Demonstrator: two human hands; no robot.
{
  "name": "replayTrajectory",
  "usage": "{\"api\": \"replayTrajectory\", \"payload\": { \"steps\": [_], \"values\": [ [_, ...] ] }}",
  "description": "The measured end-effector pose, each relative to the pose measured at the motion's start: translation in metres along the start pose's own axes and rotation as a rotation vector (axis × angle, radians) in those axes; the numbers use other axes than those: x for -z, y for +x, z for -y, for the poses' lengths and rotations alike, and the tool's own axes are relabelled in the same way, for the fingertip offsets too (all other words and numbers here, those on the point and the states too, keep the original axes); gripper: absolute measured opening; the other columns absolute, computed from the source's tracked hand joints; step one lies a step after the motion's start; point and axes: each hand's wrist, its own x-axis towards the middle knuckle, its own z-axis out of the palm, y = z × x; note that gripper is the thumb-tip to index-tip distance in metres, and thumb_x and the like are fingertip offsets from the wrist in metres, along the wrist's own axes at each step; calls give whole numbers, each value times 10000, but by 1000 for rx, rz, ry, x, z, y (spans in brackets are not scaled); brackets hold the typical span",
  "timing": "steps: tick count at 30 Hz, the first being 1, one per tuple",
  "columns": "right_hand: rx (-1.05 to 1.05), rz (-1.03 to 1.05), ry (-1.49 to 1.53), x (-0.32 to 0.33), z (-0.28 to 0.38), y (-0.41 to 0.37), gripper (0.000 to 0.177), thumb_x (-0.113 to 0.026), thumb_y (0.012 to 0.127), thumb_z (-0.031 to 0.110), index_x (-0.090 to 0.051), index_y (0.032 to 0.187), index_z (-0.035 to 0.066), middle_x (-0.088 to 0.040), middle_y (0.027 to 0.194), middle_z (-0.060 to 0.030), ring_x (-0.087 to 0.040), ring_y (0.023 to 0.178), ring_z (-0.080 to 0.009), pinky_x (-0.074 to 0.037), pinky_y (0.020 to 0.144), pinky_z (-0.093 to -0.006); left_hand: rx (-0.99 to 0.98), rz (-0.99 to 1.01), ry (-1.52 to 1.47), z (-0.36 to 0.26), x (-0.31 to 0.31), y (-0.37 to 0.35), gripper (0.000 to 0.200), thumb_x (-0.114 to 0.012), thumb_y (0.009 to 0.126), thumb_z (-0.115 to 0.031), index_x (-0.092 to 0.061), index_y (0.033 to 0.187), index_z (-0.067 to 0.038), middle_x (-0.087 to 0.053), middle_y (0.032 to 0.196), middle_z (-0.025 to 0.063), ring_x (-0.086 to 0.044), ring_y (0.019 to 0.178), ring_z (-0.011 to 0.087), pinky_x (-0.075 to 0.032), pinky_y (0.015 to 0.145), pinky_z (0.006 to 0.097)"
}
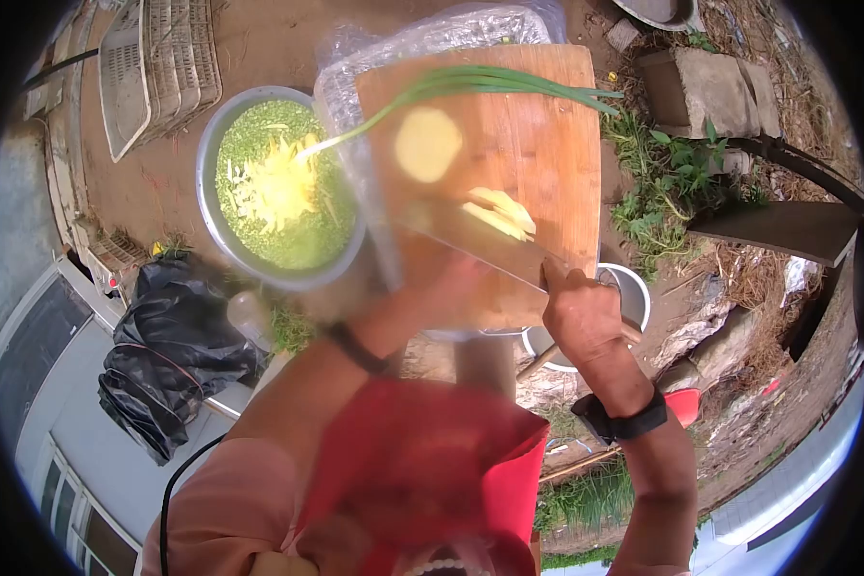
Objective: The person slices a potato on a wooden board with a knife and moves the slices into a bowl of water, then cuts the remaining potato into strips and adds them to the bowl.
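While right hand (586,317) grips knife (480,240), fingers curled, blade lies on cutting board (538,144). Blurred left hand (446,288): fingers unreadable.

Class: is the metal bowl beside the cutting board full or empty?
Well filled: chopped greens cover the inside of the metal bowl, with yellow shreds heaped in the middle.

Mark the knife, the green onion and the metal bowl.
knife (459,240): head view, flat of the blade.
green onion (509,82): head view, middle of the green leaves.
metal bowl (204,182): head view, left rim.
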Motion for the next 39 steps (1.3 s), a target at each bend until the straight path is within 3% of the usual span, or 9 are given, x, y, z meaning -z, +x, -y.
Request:
{"api": "replayTrajectory", "payload": {
  "steps": [4,11,15,21,25,30,33,36,39],
  "values": [
    [-6,27,13,-29,-4,4,175,-552,735,91,-584,903,55,-589,615,-118,-622,502,-251,-481,415,-363,21,189,181,-2,-7,-9,441,-506,780,-40,-512,1220,-11,-472,1224,182,-439,1180,355,-365,1005,433],
    [-11,-35,48,-8,11,-5,77,-542,756,99,-571,825,82,-588,619,-118,-619,497,-263,-477,411,-373,39,-194,25,11,-19,-6,451,-531,794,-154,-511,1223,-18,-509,1219,167,-473,1164,325,-371,993,462],
    [-40,72,64,-31,11,-8,149,-552,728,71,-599,868,92,-599,647,-119,-622,516,-270,-491,450,-387,-152,81,512,18,-37,-25,446,-516,801,-176,-511,1215,-12,-519,1214,163,-459,1188,296,-357,1004,472],
    [-62,-3,97,-11,20,-11,116,-560,711,78,-616,806,115,-604,639,-123,-620,515,-256,-490,446,-378,-175,-22,305,36,-44,-27,451,-646,763,-408,-610,1059,-71,-573,1118,92,-520,1052,289,-440,846,431],
    [-166,235,126,-33,20,-2,232,-563,703,32,-640,907,112,-603,648,-97,-626,573,-304,-507,523,-407,-248,-81,314,23,-23,-31,405,-569,778,-241,-569,1126,-34,-549,1157,112,-518,1070,268,-418,913,410],
    [-64,-91,244,-55,18,-11,215,-578,748,47,-660,936,112,-587,623,-102,-602,545,-292,-491,503,-386,-356,-132,450,34,-26,-39,409,-530,772,-160,-560,1157,-24,-534,1199,133,-517,1094,277,-430,927,391],
    [-232,-94,315,-26,33,-42,209,-587,755,87,-664,948,112,-597,637,-106,-613,546,-291,-489,480,-401,-219,-77,395,37,-12,-27,430,-527,755,-150,-555,1168,-32,-527,1213,138,-510,1103,284,-434,921,384],
    [-613,-138,577,-32,63,-85,197,-559,827,148,-655,986,81,-649,749,-173,-640,656,-333,-514,593,-413,-393,-268,524,-7,55,4,507,-572,685,-94,-515,1177,18,-531,1119,154,-493,1097,329,-418,888,416],
    [-947,-86,807,-36,87,-83,219,-553,834,196,-649,973,56,-637,736,-199,-631,691,-379,-509,648,-436,-341,-37,663,-7,58,42,556,-566,700,-97,-466,1237,8,-481,1208,157,-426,1182,312,-363,969,409]
  ]
}}
